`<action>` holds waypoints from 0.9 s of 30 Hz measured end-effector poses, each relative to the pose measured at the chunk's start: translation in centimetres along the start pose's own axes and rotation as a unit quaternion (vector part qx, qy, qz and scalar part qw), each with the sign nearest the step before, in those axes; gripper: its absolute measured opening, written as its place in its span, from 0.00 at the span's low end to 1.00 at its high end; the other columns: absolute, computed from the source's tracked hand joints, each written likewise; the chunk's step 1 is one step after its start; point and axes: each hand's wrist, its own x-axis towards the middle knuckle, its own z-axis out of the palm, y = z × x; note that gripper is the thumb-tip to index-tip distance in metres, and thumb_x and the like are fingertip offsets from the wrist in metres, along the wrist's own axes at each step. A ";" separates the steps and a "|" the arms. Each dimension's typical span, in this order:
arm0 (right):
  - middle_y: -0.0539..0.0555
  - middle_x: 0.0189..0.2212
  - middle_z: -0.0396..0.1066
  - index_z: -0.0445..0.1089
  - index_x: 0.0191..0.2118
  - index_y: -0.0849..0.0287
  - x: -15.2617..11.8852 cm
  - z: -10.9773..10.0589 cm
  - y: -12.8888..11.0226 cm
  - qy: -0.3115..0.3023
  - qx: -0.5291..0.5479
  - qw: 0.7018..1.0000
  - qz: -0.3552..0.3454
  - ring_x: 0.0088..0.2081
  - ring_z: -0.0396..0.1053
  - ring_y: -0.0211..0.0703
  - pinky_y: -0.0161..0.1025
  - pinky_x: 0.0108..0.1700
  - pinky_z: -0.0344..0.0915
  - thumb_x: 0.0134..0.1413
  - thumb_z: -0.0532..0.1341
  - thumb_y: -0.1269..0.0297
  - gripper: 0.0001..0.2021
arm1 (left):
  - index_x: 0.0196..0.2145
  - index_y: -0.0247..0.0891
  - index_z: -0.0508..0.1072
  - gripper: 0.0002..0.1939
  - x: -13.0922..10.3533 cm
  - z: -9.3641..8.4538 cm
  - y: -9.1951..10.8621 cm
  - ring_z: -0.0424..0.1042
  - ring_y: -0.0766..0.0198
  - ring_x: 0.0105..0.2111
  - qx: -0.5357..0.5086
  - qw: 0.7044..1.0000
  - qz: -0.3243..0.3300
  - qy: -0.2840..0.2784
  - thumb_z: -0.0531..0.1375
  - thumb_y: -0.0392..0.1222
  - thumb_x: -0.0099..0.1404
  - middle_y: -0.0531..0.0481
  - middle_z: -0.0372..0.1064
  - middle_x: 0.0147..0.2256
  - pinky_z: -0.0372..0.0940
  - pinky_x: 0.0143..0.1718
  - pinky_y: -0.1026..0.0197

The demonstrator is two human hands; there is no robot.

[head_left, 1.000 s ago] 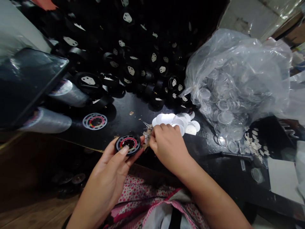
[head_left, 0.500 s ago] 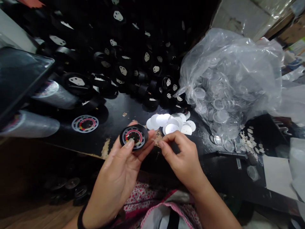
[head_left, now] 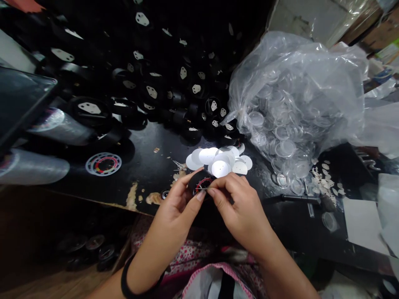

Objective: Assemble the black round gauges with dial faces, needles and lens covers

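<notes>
A round black gauge (head_left: 202,181) with a red-marked dial is held tilted in my left hand (head_left: 174,211), the thumb on its lower edge. My right hand (head_left: 238,203) is pinched at the dial's right side; whatever lies between its fingertips is too small to name. Just beyond the hands, white discs (head_left: 220,167) lie in an overlapping pile. A printed dial plate (head_left: 103,164) rests on the black table to the left.
Many black gauge housings (head_left: 90,109) fill the back. At the right stand a clear bag of transparent covers (head_left: 296,104), a dark-handled tool (head_left: 301,199) and a white card (head_left: 363,224). Stacked dials (head_left: 37,167) lie far left. The black table (head_left: 149,145) has a chipped front edge.
My left hand has moved right with the gauge, tilting it toward my right hand. My right fingertips now meet the dial. The view has shifted slightly.
</notes>
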 end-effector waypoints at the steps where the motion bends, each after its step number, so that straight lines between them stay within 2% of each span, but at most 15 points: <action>1: 0.50 0.34 0.74 0.70 0.35 0.57 0.0 0.0 0.0 -0.001 0.004 1.000 0.001 0.38 0.69 0.42 0.41 0.42 0.60 0.66 0.60 0.69 0.06 | 0.48 0.49 0.76 0.13 0.0 0.0 0.2 0.75 0.62 0.52 0.003 1.000 0.005 -0.001 0.65 0.45 0.66 0.54 0.77 0.49 0.67 0.56 0.64; 7: 0.48 0.32 0.73 0.70 0.34 0.57 -0.2 -0.1 -0.1 0.019 0.063 0.998 0.007 0.37 0.69 0.39 0.39 0.41 0.60 0.64 0.61 0.70 0.06 | 0.43 0.50 0.77 0.08 -0.4 -0.1 0.9 0.78 0.67 0.45 0.005 0.999 0.031 -0.007 0.67 0.42 0.64 0.58 0.79 0.42 0.69 0.48 0.70; 11: 0.46 0.30 0.72 0.70 0.32 0.57 -0.2 -0.2 -0.1 0.019 0.101 0.995 0.005 0.34 0.69 0.37 0.38 0.40 0.60 0.63 0.63 0.69 0.06 | 0.42 0.50 0.77 0.07 -0.6 -0.3 0.7 0.78 0.68 0.43 -0.005 1.000 0.011 -0.009 0.66 0.44 0.64 0.58 0.79 0.40 0.69 0.45 0.72; 18: 0.48 0.31 0.74 0.69 0.32 0.57 -0.6 -0.2 -0.5 0.022 0.044 0.999 0.004 0.36 0.69 0.39 0.40 0.42 0.57 0.64 0.62 0.69 0.07 | 0.43 0.48 0.77 0.09 -0.8 -0.1 1.0 0.79 0.61 0.44 0.036 0.999 0.026 0.007 0.66 0.43 0.64 0.53 0.80 0.42 0.71 0.47 0.64; 27: 0.46 0.29 0.73 0.68 0.30 0.56 -1.3 0.3 -0.5 0.037 0.093 0.994 0.030 0.33 0.68 0.38 0.39 0.39 0.58 0.63 0.63 0.68 0.09 | 0.40 0.46 0.78 0.09 -1.2 0.0 1.2 0.80 0.55 0.43 0.054 0.996 0.050 0.042 0.68 0.41 0.60 0.50 0.80 0.41 0.73 0.47 0.57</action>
